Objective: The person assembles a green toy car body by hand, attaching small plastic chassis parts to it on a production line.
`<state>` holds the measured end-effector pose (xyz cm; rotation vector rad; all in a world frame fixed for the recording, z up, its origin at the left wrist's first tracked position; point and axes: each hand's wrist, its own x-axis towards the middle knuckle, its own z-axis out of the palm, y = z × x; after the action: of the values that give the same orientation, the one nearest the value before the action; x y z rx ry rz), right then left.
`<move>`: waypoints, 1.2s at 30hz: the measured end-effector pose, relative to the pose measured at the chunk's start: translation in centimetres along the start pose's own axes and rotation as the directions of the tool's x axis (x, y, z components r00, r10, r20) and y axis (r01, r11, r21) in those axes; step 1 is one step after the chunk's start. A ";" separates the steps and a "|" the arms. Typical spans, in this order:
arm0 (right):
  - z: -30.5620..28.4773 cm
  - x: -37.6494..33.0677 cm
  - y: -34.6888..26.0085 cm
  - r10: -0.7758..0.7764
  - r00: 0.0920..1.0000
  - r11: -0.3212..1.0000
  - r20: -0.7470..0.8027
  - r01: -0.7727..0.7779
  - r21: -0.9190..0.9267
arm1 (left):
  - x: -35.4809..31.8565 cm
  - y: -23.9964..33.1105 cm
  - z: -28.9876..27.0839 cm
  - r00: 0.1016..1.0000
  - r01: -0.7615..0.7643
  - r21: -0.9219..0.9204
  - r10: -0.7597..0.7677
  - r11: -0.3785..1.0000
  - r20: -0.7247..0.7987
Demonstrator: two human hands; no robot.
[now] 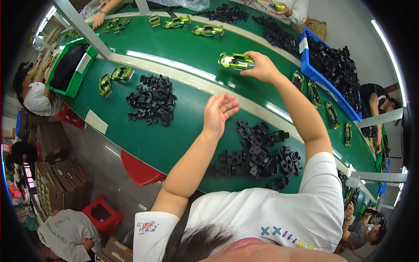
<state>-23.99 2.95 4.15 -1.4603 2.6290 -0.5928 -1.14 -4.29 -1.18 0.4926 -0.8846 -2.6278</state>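
My right hand (262,67) reaches over the green conveyor belt (174,48), its fingers closed on the rear end of a lime-green toy car body (233,60). Over the pale divider strip (257,109), my left hand (218,114) is raised with its fingers apart and nothing in it. Below and right of that hand lies a heap of larger black plastic parts (257,155). To its left, a pile of small black plastic parts (153,99) rests on the green worktable (135,135), with two green car bodies (122,72) beyond it.
A blue crate (325,81) full of black parts stands at the right, and a green crate (72,67) at the left. Several car bodies (208,30) sit along the belt. Metal posts (83,28) rise at the left. A co-worker's hand (99,19) is at the far left of the belt.
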 end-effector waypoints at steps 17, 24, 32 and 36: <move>-5.7 -16.0 -4.6 -0.225 0.974 0.974 -0.012 0.225 -0.017 | 0.1 -1.1 1.1 0.908 0.292 0.045 -0.291 0.955 0.302; -7.2 -20.9 -1.0 0.131 0.991 0.977 0.020 -0.133 0.169 | 0.2 0.2 0.6 0.974 0.118 0.037 -0.123 0.992 0.190; -4.7 -23.8 1.0 0.316 0.939 0.910 0.137 -0.341 0.237 | 0.5 0.2 0.3 0.991 0.019 0.065 -0.028 0.998 0.130; -3.7 -24.5 1.2 0.291 0.945 0.920 0.150 -0.319 0.226 | 1.0 0.0 0.0 0.995 0.038 0.030 -0.040 0.999 0.093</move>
<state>-12.54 24.95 4.22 -0.9587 2.5109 -0.7446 -2.01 -4.71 -1.40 0.4001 -0.9515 -2.6966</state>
